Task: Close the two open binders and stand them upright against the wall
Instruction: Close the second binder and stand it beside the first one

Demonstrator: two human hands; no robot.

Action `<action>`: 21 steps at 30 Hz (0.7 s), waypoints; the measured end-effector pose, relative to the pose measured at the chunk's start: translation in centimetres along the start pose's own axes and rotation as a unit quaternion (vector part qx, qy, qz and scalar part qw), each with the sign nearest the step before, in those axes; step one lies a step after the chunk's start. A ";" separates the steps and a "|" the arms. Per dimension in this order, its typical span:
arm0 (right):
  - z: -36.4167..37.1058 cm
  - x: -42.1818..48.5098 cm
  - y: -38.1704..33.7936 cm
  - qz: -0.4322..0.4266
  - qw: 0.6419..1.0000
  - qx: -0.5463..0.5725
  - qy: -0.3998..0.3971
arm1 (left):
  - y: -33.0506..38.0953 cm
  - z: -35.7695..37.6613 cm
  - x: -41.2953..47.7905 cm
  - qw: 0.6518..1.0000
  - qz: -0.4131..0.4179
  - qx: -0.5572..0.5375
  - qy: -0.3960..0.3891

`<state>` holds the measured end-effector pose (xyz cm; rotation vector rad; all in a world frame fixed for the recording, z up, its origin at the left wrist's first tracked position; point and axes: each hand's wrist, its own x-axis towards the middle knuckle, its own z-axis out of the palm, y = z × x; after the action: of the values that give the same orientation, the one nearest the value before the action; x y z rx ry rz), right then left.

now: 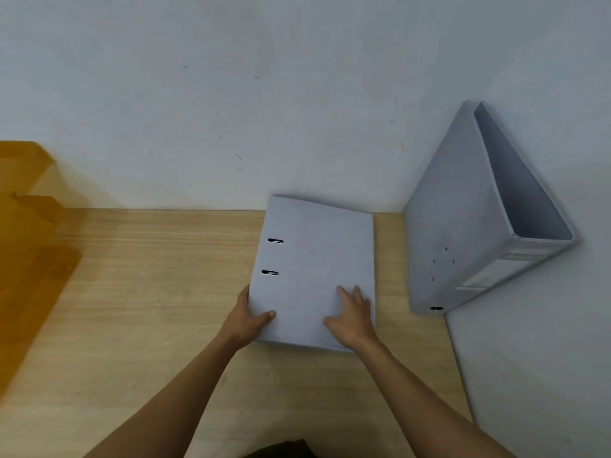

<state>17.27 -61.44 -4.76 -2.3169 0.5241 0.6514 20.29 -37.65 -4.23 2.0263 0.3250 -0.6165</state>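
Note:
A pale grey binder (314, 259) lies flat and closed on the wooden desk (148, 276), its far edge close to the back wall, two slots near its left edge. My left hand (249, 317) grips its near left edge, thumb on the cover. My right hand (352, 317) rests flat on the cover near the front right, fingers spread. A second grey binder (463, 233) stands upright in the right corner, closed, leaning against the right wall, spine toward me.
A translucent orange tiered tray (29, 233) stands at the left edge of the desk. White walls (264, 94) run along the back and the right side. A dark object (281, 449) shows at the bottom edge.

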 end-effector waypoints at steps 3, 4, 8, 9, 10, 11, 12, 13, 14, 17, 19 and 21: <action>0.4 0.2 0.4 0.014 1.000 0.015 0.000 | -0.1 0.2 0.2 0.999 0.013 0.030 -0.004; 0.6 0.2 0.4 0.024 0.999 0.026 -0.001 | -0.2 0.3 0.2 0.999 0.023 0.041 -0.004; 1.0 0.2 -0.2 0.030 0.998 0.045 -0.017 | -0.6 0.8 0.0 0.999 0.042 0.035 0.003; 1.1 0.3 -0.4 0.028 0.998 0.045 -0.024 | -0.6 0.7 0.1 0.999 0.039 0.028 0.001; 1.1 0.4 -0.6 0.029 0.998 0.046 -0.031 | -0.6 0.6 0.3 0.999 0.028 0.014 -0.003; 1.1 0.5 -0.9 0.031 0.998 0.050 -0.039 | -0.5 0.6 0.5 1.000 0.013 0.000 -0.006; 0.9 0.6 -1.0 0.035 0.997 0.059 -0.047 | -0.4 0.6 0.7 1.000 -0.004 -0.012 -0.006; 0.7 0.7 -1.2 0.038 0.995 0.073 -0.055 | -0.3 0.7 0.9 0.999 -0.024 -0.028 0.001; 0.4 0.8 -1.4 0.040 0.993 0.089 -0.062 | 0.1 0.7 1.1 0.997 -0.053 -0.060 0.010; -0.3 0.7 -1.9 0.045 0.986 0.138 -0.078 | 1.6 0.1 1.6 0.963 -0.160 -0.215 0.009; -0.5 0.2 -2.2 0.038 0.983 0.162 -0.080 | 1.7 -0.5 2.2 0.945 -0.192 -0.264 -0.020; -0.8 -0.5 -2.5 0.031 0.980 0.184 -0.072 | 1.9 -0.6 2.5 0.943 -0.182 -0.271 -0.065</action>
<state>18.42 -60.14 -2.75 -1.8983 0.5958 0.6808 23.37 -38.17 -3.99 1.3981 0.7167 -0.7824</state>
